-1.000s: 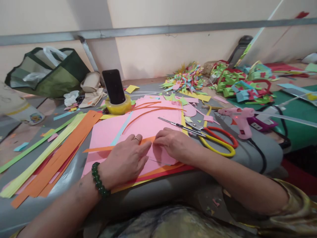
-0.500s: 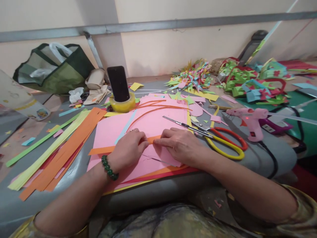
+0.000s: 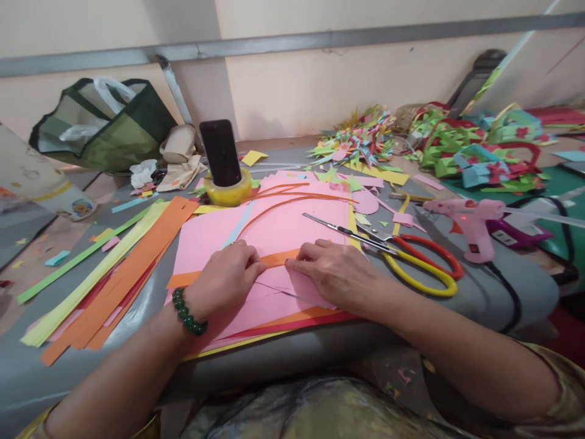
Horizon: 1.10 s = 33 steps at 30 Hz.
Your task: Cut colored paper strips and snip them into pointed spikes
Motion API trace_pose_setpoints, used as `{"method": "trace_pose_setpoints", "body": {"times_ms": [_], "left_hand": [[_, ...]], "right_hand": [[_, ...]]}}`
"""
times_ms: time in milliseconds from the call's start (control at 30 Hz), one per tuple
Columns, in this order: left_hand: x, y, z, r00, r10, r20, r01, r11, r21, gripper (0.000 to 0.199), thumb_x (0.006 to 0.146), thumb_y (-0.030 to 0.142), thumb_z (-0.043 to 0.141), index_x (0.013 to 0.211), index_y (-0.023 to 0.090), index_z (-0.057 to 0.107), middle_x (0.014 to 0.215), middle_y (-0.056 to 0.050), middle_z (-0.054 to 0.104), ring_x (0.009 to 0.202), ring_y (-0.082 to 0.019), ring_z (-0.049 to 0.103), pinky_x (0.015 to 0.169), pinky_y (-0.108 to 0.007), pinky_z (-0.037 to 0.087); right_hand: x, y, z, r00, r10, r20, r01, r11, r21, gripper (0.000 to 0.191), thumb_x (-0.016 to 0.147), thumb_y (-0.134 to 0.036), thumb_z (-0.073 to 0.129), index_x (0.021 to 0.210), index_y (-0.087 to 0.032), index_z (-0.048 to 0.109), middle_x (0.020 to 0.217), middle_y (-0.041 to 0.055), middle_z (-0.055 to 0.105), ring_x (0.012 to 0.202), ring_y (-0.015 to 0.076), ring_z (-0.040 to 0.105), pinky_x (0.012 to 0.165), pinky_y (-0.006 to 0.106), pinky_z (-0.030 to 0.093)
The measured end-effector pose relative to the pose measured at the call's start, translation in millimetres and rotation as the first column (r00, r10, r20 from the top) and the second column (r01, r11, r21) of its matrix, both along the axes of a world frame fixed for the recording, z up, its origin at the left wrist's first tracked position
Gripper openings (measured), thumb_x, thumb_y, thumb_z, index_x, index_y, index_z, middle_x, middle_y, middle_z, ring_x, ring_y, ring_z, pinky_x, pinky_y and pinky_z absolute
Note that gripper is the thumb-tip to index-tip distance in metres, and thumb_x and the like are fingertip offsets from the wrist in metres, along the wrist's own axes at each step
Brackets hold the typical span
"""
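Note:
An orange paper strip (image 3: pixel 280 259) lies across the pink sheets (image 3: pixel 205 238) in front of me. My left hand (image 3: pixel 233 268), with a green bead bracelet at the wrist, has its fingers closed on the strip. On the right, my right hand (image 3: pixel 326 268) pinches the same strip, thumb and forefinger at its lower edge. A short stretch of orange shows between the hands. Thin orange strips (image 3: pixel 274 204) curve over the upper part of the pink sheets, beside a light blue strip (image 3: pixel 240 224).
Scissors (image 3: pixel 420 268) and a silver cutter (image 3: pixel 342 230) lie right of the sheets, before a pink glue gun (image 3: pixel 475 225). Paper strips (image 3: pixel 137 274) are stacked left. A phone (image 3: pixel 220 152) stands in yellow tape (image 3: pixel 228 189); paper ornaments (image 3: pixel 361 137) sit behind.
My left hand has slid left along the orange strip, widening the gap between my hands. The view has shifted slightly.

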<state>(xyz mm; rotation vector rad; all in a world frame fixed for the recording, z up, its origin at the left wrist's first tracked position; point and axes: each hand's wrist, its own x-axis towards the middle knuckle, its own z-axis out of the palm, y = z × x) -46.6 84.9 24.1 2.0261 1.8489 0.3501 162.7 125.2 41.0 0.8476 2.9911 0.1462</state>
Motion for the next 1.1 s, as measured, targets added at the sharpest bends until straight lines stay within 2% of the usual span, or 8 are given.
{"method": "trace_pose_setpoints", "body": {"times_ms": [233, 433, 567, 767, 933, 1100], "left_hand": [[-5.3, -2.0, 5.3, 0.999, -0.016, -0.042, 0.015, 0.999, -0.033, 0.023, 0.085, 0.028, 0.043, 0.065, 0.020, 0.052, 0.072, -0.003, 0.055, 0.070, -0.018, 0.050, 0.062, -0.030, 0.035], [7.8, 1.0, 4.3, 1.000, -0.026, -0.001, 0.026, 0.999, 0.035, 0.019, 0.084, 0.033, 0.049, 0.071, 0.020, 0.055, 0.076, -0.002, 0.058, 0.072, -0.017, 0.052, 0.064, -0.029, 0.035], [13.8, 5.0, 0.7, 0.999, -0.016, -0.045, 0.019, 0.998, 0.067, 0.024, 0.085, 0.032, 0.047, 0.066, 0.020, 0.053, 0.073, -0.002, 0.057, 0.068, -0.016, 0.052, 0.064, -0.030, 0.034], [16.5, 5.3, 6.7, 0.994, 0.011, -0.110, -0.008, 1.000, 0.026, 0.024, 0.084, 0.030, 0.045, 0.063, 0.020, 0.052, 0.071, -0.002, 0.057, 0.065, -0.017, 0.051, 0.061, -0.030, 0.031], [11.2, 3.4, 9.7, 0.988, 0.029, -0.149, -0.029, 1.000, 0.000, 0.026, 0.084, 0.035, 0.046, 0.064, 0.020, 0.054, 0.070, -0.001, 0.058, 0.063, -0.016, 0.051, 0.059, -0.030, 0.030], [-0.1, -3.9, 8.2, 0.993, 0.031, -0.115, -0.030, 0.999, 0.010, 0.025, 0.085, 0.033, 0.046, 0.065, 0.020, 0.054, 0.070, -0.002, 0.060, 0.068, -0.017, 0.053, 0.061, -0.030, 0.032]], "right_hand": [[0.4, -1.0, -2.5, 1.000, 0.022, -0.003, -0.022, 0.999, 0.029, 0.023, 0.087, -0.014, 0.048, 0.101, -0.022, 0.062, 0.089, 0.0053, 0.061, 0.071, 0.0168, 0.049, 0.052, 0.026, 0.023], [-0.6, -2.9, -5.3, 0.998, 0.054, -0.016, -0.052, 0.993, 0.102, 0.032, 0.085, -0.011, 0.048, 0.111, -0.025, 0.059, 0.086, 0.0064, 0.061, 0.072, 0.0173, 0.049, 0.055, 0.026, 0.024], [-0.8, -3.4, -4.0, 0.998, 0.059, 0.002, -0.059, 0.992, 0.111, 0.032, 0.084, -0.013, 0.049, 0.112, -0.025, 0.059, 0.086, 0.0067, 0.061, 0.072, 0.0179, 0.050, 0.054, 0.026, 0.024], [-0.9, -2.9, -2.1, 0.998, 0.066, 0.022, -0.068, 0.991, 0.116, 0.030, 0.085, -0.015, 0.051, 0.110, -0.026, 0.060, 0.088, 0.0065, 0.060, 0.073, 0.0195, 0.052, 0.053, 0.027, 0.024], [-1.4, -4.4, -1.6, 0.998, 0.062, 0.031, -0.065, 0.993, 0.095, 0.030, 0.084, -0.014, 0.052, 0.111, -0.025, 0.059, 0.090, 0.0071, 0.060, 0.075, 0.0189, 0.051, 0.052, 0.026, 0.025], [-1.6, -5.5, -0.3, 0.998, 0.051, 0.034, -0.053, 0.996, 0.066, 0.033, 0.084, -0.014, 0.050, 0.114, -0.026, 0.058, 0.093, 0.0074, 0.059, 0.078, 0.0196, 0.051, 0.053, 0.025, 0.028]]}}
